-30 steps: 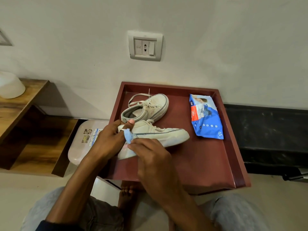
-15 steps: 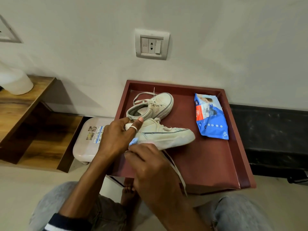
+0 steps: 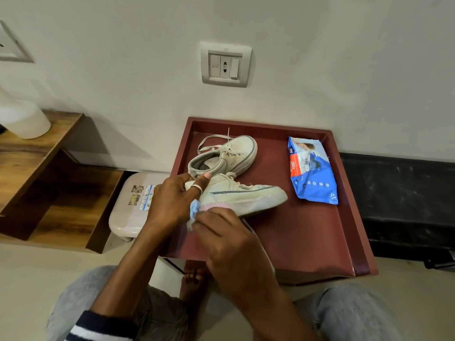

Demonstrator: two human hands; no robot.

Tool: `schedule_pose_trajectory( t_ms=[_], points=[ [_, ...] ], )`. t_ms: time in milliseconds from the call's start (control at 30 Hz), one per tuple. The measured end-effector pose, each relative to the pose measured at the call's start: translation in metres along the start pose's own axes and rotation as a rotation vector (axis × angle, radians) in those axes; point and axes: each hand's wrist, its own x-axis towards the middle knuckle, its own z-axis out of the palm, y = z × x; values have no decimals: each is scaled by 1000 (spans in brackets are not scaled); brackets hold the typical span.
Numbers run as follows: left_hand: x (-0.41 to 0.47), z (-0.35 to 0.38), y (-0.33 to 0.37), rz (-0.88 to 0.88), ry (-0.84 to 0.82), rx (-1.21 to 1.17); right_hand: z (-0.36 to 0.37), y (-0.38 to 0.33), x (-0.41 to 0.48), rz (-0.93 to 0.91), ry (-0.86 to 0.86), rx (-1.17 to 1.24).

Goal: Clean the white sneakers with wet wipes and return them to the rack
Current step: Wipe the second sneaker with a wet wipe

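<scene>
— Looking down on a dark red tray (image 3: 344, 230) set against a pale wall (image 3: 320, 70). Socket (image 3: 225, 64) up the wall, well beyond the fingers.

— Left of the fingers?

— Wooden shelf (image 3: 37, 156) with a white object (image 3: 24, 121) on top. Lower down, a pale stool (image 3: 128, 212) just beside the left wrist. Beige floor (image 3: 37, 267) under all of it.

— Inside the tray?

— Two white sneakers and a blue pack (image 3: 311, 171) of wipes, lying flat, right of the fingers and apart from the shoes. Far sneaker (image 3: 226, 155) just beyond the left thumb, laces loose, touching the near one.

— And the hands?

— Left hand (image 3: 170, 200) curled round the heel of the near sneaker (image 3: 246, 195), thumb raised over the collar. Right hand (image 3: 229, 239) bunched, fingertips pinching a blue wipe (image 3: 194, 211) against the sole edge by the heel, right beside the left fingers. Toe pointing right, away from both hands. Resting on the tray or lifted: cannot tell.
</scene>
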Motion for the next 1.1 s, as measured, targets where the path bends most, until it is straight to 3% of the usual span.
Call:
schedule_pose_trajectory(
  t_ms=[200,267,433,567,833,1000,1100],
  points=[
    [-2,-3,7,14,13,89,-5,43,-7,335,231,76],
    [-1,-2,5,13,14,76,-2,26,-3,272,229,112],
    [1,-1,-1,-4,-11,33,9,-6,0,3,4,119],
    [-1,-3,4,16,-7,84,3,31,-8,148,172,101],
    [-2,-6,8,-18,-36,107,-18,96,-23,457,175,-98],
    [-3,-5,7,-34,-21,111,0,42,-5,361,169,50],
    [-3,-6,7,-39,-24,104,0,44,-4,380,171,140]
  ],
)
